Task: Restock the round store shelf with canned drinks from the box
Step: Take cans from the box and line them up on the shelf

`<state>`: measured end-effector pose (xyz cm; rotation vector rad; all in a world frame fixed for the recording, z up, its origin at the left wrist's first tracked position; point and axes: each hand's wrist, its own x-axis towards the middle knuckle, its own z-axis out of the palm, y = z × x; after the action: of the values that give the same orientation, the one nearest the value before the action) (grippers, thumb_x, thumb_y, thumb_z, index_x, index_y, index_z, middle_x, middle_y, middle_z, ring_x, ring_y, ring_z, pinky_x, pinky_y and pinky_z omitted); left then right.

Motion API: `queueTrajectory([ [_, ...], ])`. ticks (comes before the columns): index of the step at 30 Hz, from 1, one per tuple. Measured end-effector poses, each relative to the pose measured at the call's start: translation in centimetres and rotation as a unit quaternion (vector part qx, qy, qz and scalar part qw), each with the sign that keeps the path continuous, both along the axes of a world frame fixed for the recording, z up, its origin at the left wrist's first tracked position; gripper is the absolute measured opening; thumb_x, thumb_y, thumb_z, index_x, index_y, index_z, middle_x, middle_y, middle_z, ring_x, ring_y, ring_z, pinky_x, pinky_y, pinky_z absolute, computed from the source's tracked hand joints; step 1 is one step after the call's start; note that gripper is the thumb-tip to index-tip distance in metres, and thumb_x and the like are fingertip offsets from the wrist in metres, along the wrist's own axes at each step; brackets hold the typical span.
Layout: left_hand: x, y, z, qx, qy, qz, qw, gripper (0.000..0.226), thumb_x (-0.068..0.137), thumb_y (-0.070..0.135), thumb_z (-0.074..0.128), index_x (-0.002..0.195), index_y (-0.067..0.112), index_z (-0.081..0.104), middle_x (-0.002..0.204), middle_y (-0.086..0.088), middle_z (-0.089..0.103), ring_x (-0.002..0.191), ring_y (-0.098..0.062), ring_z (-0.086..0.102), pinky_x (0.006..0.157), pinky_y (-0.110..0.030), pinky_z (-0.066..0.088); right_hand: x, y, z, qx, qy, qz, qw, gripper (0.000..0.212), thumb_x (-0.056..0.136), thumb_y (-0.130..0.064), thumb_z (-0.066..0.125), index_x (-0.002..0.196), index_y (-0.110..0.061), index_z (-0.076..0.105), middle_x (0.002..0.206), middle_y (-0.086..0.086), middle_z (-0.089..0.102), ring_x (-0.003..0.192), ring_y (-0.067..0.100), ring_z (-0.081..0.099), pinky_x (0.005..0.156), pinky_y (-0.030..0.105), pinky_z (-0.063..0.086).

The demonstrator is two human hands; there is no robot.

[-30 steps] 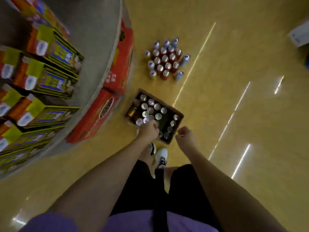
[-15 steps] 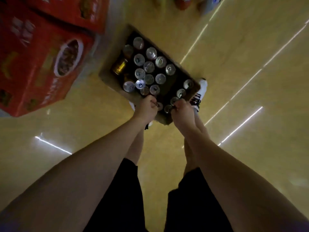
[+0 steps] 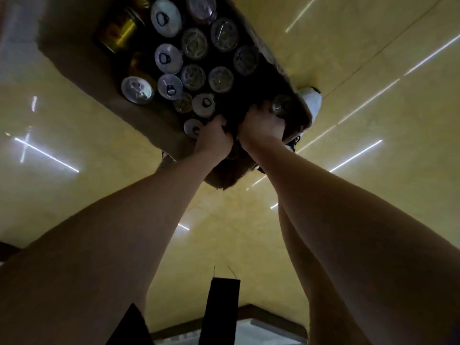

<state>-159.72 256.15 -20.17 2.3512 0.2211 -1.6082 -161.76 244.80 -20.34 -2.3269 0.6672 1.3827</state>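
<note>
Though the box's (image 3: 82,70) top edge is cut off | both grips' fingers hidden | left hand (image 3: 214,138) and right hand (image 3: 263,125) curl round cans (image 3: 193,77) inside | box on floor (image 3: 74,185).

Bare forearms (image 3: 336,220), white sneaker (image 3: 312,102), black shorts (image 3: 129,327).

**Head camera looks steeply down into the drinks box**

A single wide-angle camera, worn on the person's head, faces almost straight down at the yellow floor (image 3: 348,58), close above the cardboard box (image 3: 82,70) of cans (image 3: 165,17). The box fills the upper left of the frame; both bare forearms stretch away from the lens, bringing the left hand (image 3: 214,140) and right hand (image 3: 263,123) to the box's near end. Wide-angle distortion stretches the edges. No second view overlaps.
</note>
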Motion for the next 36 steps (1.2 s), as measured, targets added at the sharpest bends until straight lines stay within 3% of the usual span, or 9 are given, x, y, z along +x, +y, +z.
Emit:
queueTrajectory([
  [3,-0.3,0.2,-0.7,-0.012,-0.014,-0.019,1.0,0.023,0.092,0.01,0.049,0.114,0.011,0.056,0.111,-0.012,0.063,0.102,-0.03,0.056,0.073,-0.03,0.037,-0.3,0.7,-1.4,-0.038,0.01,0.045,0.998,0.048,0.096,-0.022,0.048,0.14,-0.006,0.038,0.141,0.018,0.039,0.108,0.031,0.061,0.069,0.033,0.038],
  [6,-0.1,0.4,-1.0,-0.035,-0.009,-0.013,0.999,0.021,0.091,0.009,0.049,0.11,0.01,0.057,0.107,-0.012,0.064,0.101,-0.032,0.058,0.077,-0.036,0.047,0.2,1.5,-2.0,-0.056,0.031,0.092,0.994,0.047,0.097,-0.019,0.047,0.141,-0.005,0.037,0.142,0.021,0.038,0.112,0.03,0.058,0.076,0.034,0.042],
  [10,0.6,0.7,-0.5,-0.055,0.007,-0.007,0.998,0.017,0.092,0.009,0.05,0.107,0.009,0.056,0.098,-0.012,0.063,0.092,-0.032,0.057,0.077,-0.041,0.049,1.4,1.4,-2.2,-0.06,0.082,0.144,0.984,0.06,0.09,-0.025,0.063,0.142,-0.008,0.039,0.139,0.02,0.04,0.113,0.028,0.058,0.073,0.034,0.041],
  [14,1.1,1.9,0.2,-0.075,0.029,-0.024,0.996,0.009,0.093,0.008,0.047,0.101,0.009,0.051,0.084,-0.007,0.053,0.083,-0.034,0.056,0.069,-0.042,0.045,2.4,0.8,-1.3,-0.038,0.091,0.199,0.975,0.044,0.094,-0.023,0.056,0.136,-0.012,0.048,0.137,0.016,0.044,0.115,0.026,0.056,0.073,0.034,0.044],
  [18,1.7,2.8,1.3,-0.084,0.034,-0.041,0.995,0.012,0.092,0.008,0.047,0.103,0.006,0.051,0.085,-0.011,0.053,0.085,-0.035,0.056,0.073,-0.043,0.046,2.9,0.2,1.0,-0.051,0.06,0.219,0.973,0.039,0.092,-0.022,0.06,0.13,-0.013,0.055,0.132,0.013,0.051,0.121,0.025,0.051,0.086,0.035,0.045],
  [24,2.1,3.5,3.5,-0.078,0.058,-0.073,0.993,0.013,0.097,0.014,0.046,0.106,0.006,0.05,0.092,-0.016,0.058,0.086,-0.034,0.056,0.074,-0.043,0.046,1.9,0.5,3.7,-0.11,0.077,0.228,0.964,0.052,0.091,-0.034,0.053,0.137,-0.01,0.051,0.141,0.02,0.044,0.13,0.045,0.036,0.101,0.047,0.036],
  [27,2.3,3.8,5.0,-0.069,0.056,-0.084,0.992,0.012,0.098,0.016,0.047,0.104,0.007,0.053,0.097,-0.014,0.057,0.087,-0.029,0.054,0.073,-0.037,0.042,1.4,0.8,5.0,-0.105,0.05,0.18,0.977,0.044,0.096,-0.023,0.044,0.137,-0.008,0.049,0.141,0.02,0.041,0.127,0.046,0.038,0.101,0.049,0.037],
  [30,3.0,3.8,7.0,-0.069,0.048,-0.086,0.993,0.013,0.098,0.016,0.045,0.105,0.007,0.052,0.097,-0.012,0.054,0.088,-0.029,0.052,0.071,-0.034,0.037,1.2,0.7,7.3,-0.056,0.015,0.12,0.991,0.04,0.097,-0.016,0.047,0.136,-0.006,0.048,0.139,0.017,0.037,0.12,0.042,0.045,0.092,0.047,0.046],
  [36,5.0,4.0,14.1,-0.088,-0.004,-0.047,0.995,0.02,0.096,0.016,0.047,0.112,0.005,0.051,0.106,-0.015,0.055,0.094,-0.034,0.054,0.073,-0.039,0.038,5.0,-1.4,15.1,0.068,-0.047,0.005,0.997,0.045,0.09,-0.033,0.062,0.123,-0.006,0.048,0.126,0.017,0.052,0.114,0.04,0.053,0.089,0.043,0.046],
])
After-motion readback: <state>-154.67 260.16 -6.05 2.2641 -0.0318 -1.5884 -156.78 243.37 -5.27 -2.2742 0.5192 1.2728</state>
